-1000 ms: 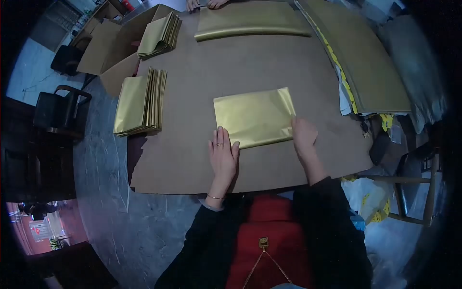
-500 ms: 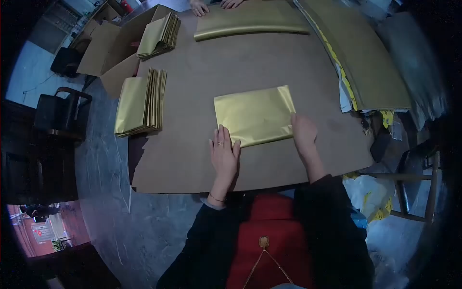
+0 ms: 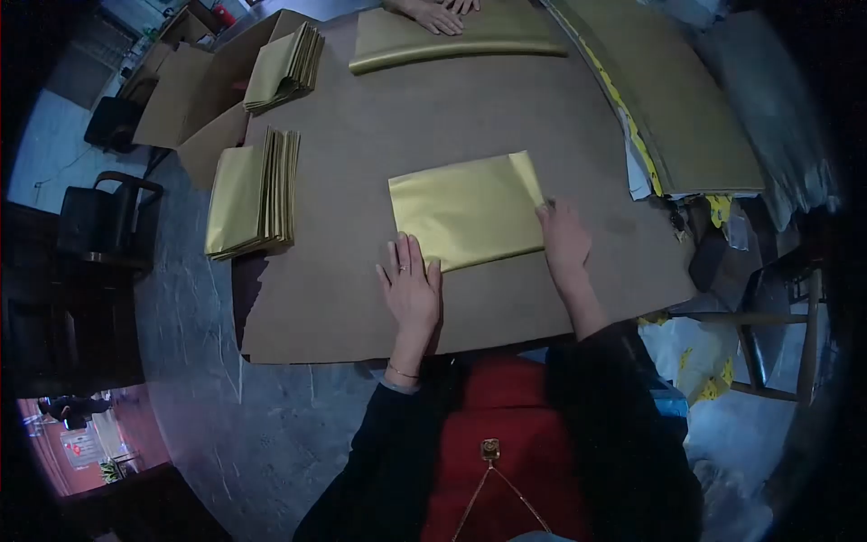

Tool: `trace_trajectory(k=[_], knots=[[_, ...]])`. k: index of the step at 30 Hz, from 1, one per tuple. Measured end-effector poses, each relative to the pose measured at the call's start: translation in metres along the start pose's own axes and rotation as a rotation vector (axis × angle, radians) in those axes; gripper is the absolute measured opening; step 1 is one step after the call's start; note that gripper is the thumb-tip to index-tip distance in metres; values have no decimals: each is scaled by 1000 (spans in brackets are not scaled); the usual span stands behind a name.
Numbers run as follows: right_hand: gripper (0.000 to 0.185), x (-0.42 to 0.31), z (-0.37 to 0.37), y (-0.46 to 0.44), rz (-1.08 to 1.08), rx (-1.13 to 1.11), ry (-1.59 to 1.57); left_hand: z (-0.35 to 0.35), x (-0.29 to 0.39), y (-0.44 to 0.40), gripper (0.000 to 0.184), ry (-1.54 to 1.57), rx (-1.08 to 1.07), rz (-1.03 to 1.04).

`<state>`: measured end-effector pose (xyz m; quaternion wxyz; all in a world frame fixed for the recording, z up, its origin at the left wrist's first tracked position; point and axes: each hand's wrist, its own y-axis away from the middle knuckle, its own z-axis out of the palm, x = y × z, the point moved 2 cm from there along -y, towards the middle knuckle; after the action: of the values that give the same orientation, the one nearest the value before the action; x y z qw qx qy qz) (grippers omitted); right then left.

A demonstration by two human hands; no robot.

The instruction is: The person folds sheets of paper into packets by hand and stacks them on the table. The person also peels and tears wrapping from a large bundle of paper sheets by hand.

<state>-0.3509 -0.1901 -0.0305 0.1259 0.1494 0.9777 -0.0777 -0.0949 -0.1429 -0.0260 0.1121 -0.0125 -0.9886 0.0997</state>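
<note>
A folded sheet of gold paper [image 3: 465, 210] lies flat on the brown board-covered table [image 3: 361, 316]. My left hand [image 3: 411, 285] rests palm down with its fingers spread, the fingertips on the paper's lower left corner. At the paper's right edge is my right hand [image 3: 564, 239], its fingers curled together and touching the fold there. Whether it pinches the paper is hidden by the hand itself.
Two stacks of folded gold paper [image 3: 237, 203] [image 3: 275, 72] stand at the left, beside an open cardboard box [image 3: 203, 99]. Across the table, another person's hands [image 3: 438, 16] press on a larger gold sheet [image 3: 506, 32]. Large brown sheets [image 3: 686, 117] lie at the right.
My right hand's fingers have shifted slightly up along the paper's right edge, and the crease near its lower right corner looks smoother. The other person's hands have moved right onto the large gold sheet.
</note>
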Motion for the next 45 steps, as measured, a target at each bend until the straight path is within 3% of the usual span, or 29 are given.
trace_trajectory(k=[8,10,11,14,15,18,19,24,27,45], knots=[[31,-4,-1,4,-35,145,53,1,0,1,56,21,-75,-29],[29,-6,-5,3,35,9,-18,1,0,0,57,-3,-19,-25],[29,-10,-5,-1,101,-124,123,1,-1,1,56,6,-23,-23],[31,-17,-20,0,136,-124,66,4,-2,0,55,-34,-15,-13],[31,-13,-21,3,21,-74,33,4,-2,0,55,-33,-15,-12],[32,-21,-22,1,-11,59,123,2,0,-1,55,1,-12,-26],[33,-30,-27,3,-101,144,15,0,0,-1,54,-3,-22,-24],[36,-86,-23,1,-457,139,-241,2,0,-1,53,7,1,-10],[42,-104,0,7,-585,157,-159,1,0,0,53,-2,-8,-4],[51,-47,13,-13,-479,-44,-148,0,0,1,54,31,-2,-30]])
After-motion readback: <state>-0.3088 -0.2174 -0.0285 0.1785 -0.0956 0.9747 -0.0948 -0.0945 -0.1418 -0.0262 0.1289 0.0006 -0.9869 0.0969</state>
